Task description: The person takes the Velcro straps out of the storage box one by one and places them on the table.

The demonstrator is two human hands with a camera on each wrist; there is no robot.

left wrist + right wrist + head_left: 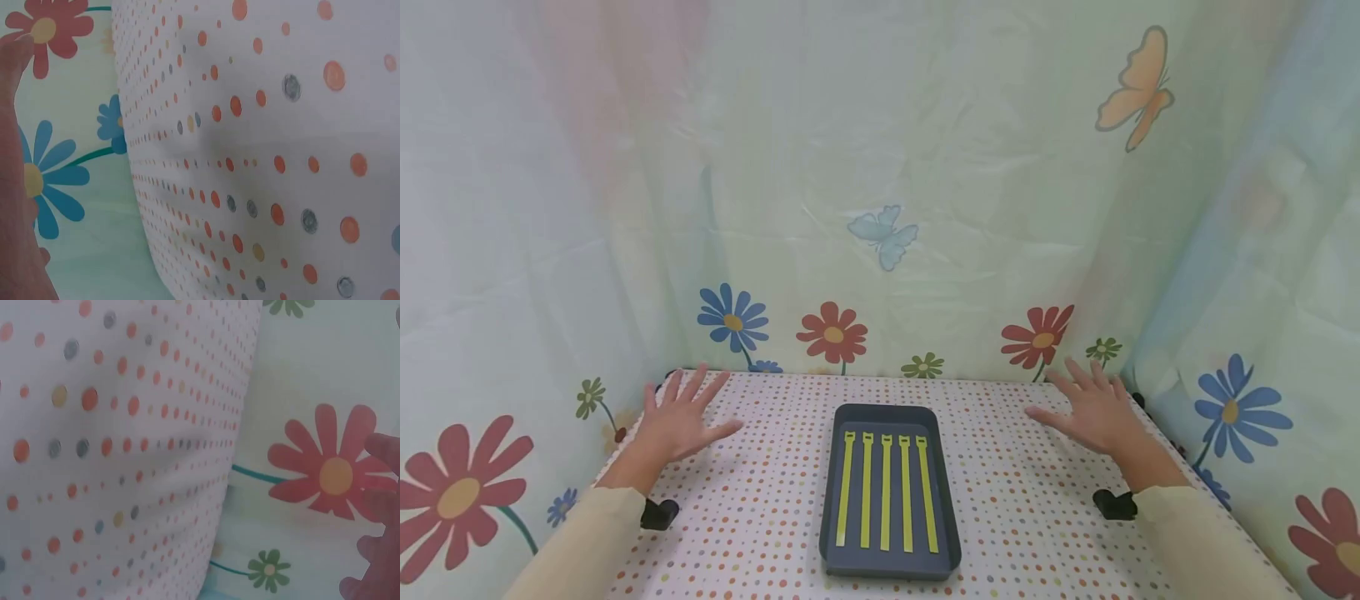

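Observation:
A dark grey tray stands on the dotted tabletop in the middle of the head view. Several yellow-green cable ties lie in it side by side, their square heads toward the far end. Left of the tray, my left hand is held with fingers spread, touching nothing that I can make out. My right hand is on the other side, likewise spread and holding nothing. Each wrist view shows part of a hand at its outer edge, with no object in it.
The table has a white cloth with coloured dots. Behind it and at both sides hang curtains printed with flowers and butterflies. Black wrist mounts sit below the sleeves.

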